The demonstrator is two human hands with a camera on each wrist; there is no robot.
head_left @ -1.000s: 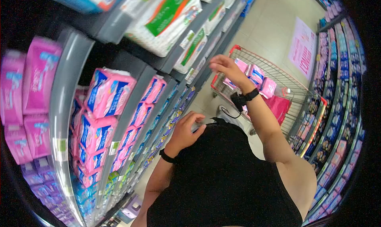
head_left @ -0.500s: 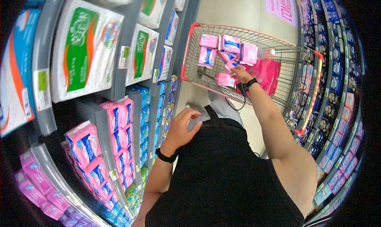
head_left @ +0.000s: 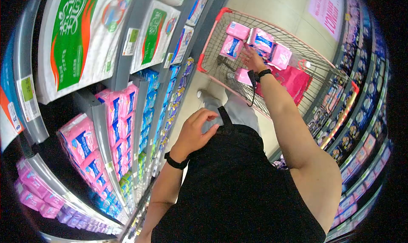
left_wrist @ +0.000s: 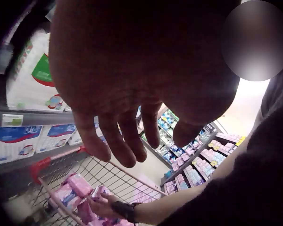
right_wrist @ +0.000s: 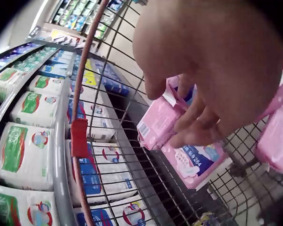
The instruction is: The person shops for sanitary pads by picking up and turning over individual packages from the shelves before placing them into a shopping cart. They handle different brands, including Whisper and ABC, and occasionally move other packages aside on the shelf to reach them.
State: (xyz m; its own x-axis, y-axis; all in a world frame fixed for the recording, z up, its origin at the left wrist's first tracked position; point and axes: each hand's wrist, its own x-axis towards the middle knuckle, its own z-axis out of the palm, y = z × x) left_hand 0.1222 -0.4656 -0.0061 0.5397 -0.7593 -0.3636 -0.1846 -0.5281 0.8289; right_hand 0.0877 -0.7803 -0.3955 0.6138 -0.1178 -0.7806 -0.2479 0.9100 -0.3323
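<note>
My right hand reaches into the shopping cart, above several pink packs of sanitary pads. In the right wrist view its fingers extend loosely over one pad pack, with another pad pack just below them. Part of the packs is hidden behind the hand. In the head view a pad pack lies beyond the hand, and a single pad pack lies nearer to me. My left hand hovers by my waist with relaxed fingers and nothing in it; the left wrist view shows its fingers hanging down.
A pink-red bag and a clear bottle with a white cap are in the cart. To the left, shelves hold white tissue packs and pink pad packs. More stocked shelves line the right side.
My right hand has come down from above the cart's edge into it, then shifted forward over the packs. The left hand stays by my waist. The head view has turned.
</note>
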